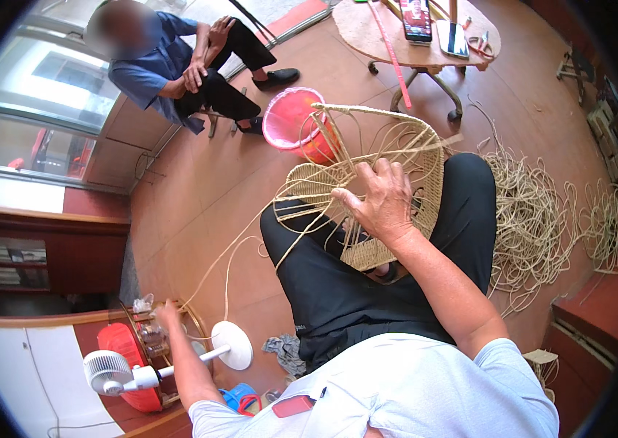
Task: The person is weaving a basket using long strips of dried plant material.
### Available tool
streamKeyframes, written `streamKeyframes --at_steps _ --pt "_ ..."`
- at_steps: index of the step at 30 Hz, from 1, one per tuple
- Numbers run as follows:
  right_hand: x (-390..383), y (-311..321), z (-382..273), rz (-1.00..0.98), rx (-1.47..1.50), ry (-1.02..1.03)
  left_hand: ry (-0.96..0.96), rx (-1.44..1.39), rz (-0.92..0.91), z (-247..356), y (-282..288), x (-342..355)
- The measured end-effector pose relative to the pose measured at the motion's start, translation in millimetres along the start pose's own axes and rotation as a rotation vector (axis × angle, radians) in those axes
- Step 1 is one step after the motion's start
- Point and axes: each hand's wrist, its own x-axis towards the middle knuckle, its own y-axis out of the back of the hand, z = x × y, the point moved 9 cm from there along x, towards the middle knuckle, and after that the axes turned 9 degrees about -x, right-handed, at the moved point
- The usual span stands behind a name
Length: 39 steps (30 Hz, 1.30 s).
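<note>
Across my lap rests a partly woven straw-cord piece [426, 179] on a curved frame, with a bundle of loose strands [316, 186] crossing its middle. My right hand [382, 196] is closed on those strands, thumb and fingers curled over them. Out to the far left, my left hand [168, 315] is stretched away from the lap. A long pale cord [223, 257] runs from the weave to that hand; its fingers are small and blurred. A second strand hangs in a loose curve beside the cord.
A white fan [108, 372] and red basin [121, 358] stand by my left arm. Coiled cord [531, 212] heaps on the floor at right. A red bucket [296, 120] stands ahead, near a seated person [156, 66]. A round table [367, 33] holds phones and pliers.
</note>
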Motion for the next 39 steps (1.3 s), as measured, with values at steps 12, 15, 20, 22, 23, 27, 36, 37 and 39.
streamKeyframes --at_steps 12,15,20,22,23,27,36,37,39 --pt "-5 -4 6 0.013 -0.121 -0.018 -1.222 -0.761 -0.51 593 95 -306" --pt "-6 -4 5 0.002 -0.138 -0.003 -1.183 -0.767 -0.658 601 98 -304" --pt "-4 0 0 -0.008 -0.131 -0.007 -1.024 -1.12 -0.298 561 103 -262" --pt "-5 5 -1 0.002 -0.093 0.002 -0.83 -1.13 -0.071 512 113 -224" --pt "-5 5 1 0.003 -0.091 -0.004 -0.751 -1.047 0.019 486 110 -203" --pt "-6 -2 7 -0.019 -0.077 -0.008 -0.307 -0.691 0.15 367 86 -114" --pt "3 1 3 -0.058 0.008 0.068 -0.908 -0.861 -0.227 456 150 -321" --pt "3 2 4 -0.047 0.046 0.091 -0.917 -0.879 -0.222 464 142 -335" --pt "1 4 10 -0.049 0.022 0.108 -0.971 -0.851 -0.162 474 141 -357"
